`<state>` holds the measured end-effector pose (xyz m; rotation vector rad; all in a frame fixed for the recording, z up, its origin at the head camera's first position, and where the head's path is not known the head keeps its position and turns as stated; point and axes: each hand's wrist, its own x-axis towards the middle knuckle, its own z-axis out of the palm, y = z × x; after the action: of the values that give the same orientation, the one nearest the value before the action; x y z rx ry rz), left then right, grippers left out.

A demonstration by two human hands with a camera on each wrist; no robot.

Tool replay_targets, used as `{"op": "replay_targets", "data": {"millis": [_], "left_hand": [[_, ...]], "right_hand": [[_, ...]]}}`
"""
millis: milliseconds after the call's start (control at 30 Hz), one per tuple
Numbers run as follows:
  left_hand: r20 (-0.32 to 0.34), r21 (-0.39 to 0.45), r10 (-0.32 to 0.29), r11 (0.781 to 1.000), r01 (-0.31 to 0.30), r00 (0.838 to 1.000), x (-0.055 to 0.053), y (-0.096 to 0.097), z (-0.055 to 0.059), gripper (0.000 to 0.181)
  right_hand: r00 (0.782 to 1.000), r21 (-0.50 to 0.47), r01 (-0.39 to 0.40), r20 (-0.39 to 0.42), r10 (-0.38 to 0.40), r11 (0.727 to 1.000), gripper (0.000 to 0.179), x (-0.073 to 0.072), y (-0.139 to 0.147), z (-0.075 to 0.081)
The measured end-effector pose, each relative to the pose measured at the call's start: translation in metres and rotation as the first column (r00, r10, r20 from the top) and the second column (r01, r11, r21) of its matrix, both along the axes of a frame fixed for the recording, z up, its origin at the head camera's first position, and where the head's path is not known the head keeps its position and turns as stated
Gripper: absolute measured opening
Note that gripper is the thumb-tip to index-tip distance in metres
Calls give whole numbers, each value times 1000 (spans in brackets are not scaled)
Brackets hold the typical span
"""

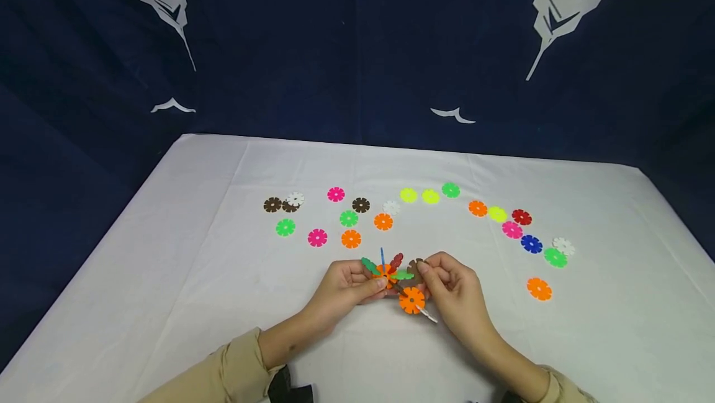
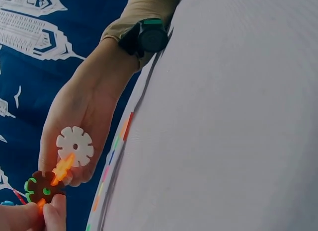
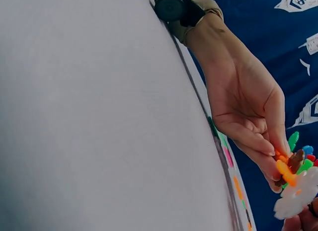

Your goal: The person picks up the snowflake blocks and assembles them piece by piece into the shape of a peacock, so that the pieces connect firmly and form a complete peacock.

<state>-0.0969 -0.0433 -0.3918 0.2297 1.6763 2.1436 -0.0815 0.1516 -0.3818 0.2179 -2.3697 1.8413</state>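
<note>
From here, the left hand (image 1: 353,283) pinches the cluster (image 1: 386,269); just right of it, beside its light-green disc (image 1: 402,275), the right hand (image 1: 459,294) pinches a brown disc (image 1: 414,272), maybe joined.

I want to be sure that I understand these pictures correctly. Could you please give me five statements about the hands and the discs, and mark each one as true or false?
1. The left hand holds a build of joined discs. True.
2. The right hand pinches a yellow disc. False: it pinches a brown disc.
3. In the head view, a blue disc lies to the right of both hands. True.
4. Every disc lying on the white tablecloth is orange. False: a red disc, for example, lies there too.
5. In the build, a white disc is joined to an orange disc. True.
</note>
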Motion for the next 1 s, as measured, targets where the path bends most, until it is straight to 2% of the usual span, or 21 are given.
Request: {"op": "replay_targets", "data": {"millis": [233, 333, 433, 567, 667, 733, 800, 867, 933, 967, 1000], "left_hand": [[-42, -15, 11, 1000, -12, 999, 1, 2, -1, 17], [-30, -13, 6, 1000, -7, 1000, 2, 2, -2, 19], [-3, -7, -1, 1000, 1, 1000, 2, 1, -2, 19], [31, 17, -18, 1000, 18, 999, 1, 1, -2, 22], [63, 51, -18, 999, 15, 998, -1, -1, -1, 22], [85, 74, -5, 997, -2, 996, -3, -3, 0, 20], [111, 93, 10, 995, -21, 994, -4, -4, 0, 19], [130, 112, 14, 993, -29, 991, -5, -5, 1, 18], [140, 125, 7, 992, -24, 990, -6, -5, 2, 18], [146, 132, 0, 991, -20, 989, -7, -5, 2, 19], [145, 138, -6, 990, -14, 989, -7, -5, 2, 19]], "right_hand": [[999, 27, 27, 38, -28, 999, 11, 0, -1, -4], [998, 1, 9, 60, -9, 1000, 10, 0, -1, -4], [999, -14, -15, 48, 15, 1000, 10, 1, 0, -2], [998, 91, -56, -35, 59, 994, 9, -1, 4, 7], [984, 192, -162, -35, 172, 968, 11, -9, 21, 20], [963, 272, -257, -5, 268, 927, 9, -14, 40, 28], [932, 373, -350, 43, 360, 860, 7, -14, 61, 30], [898, 496, -416, 91, 430, 762, 18, -9, 79, 28], [873, 611, -443, 128, 470, 656, 29, -1, 92, 23], [866, 646, -447, 138, 481, 618, 33, 3, 97, 20], [864, 673, -442, 142, 482, 593, 35, 6, 99, 18]]}}
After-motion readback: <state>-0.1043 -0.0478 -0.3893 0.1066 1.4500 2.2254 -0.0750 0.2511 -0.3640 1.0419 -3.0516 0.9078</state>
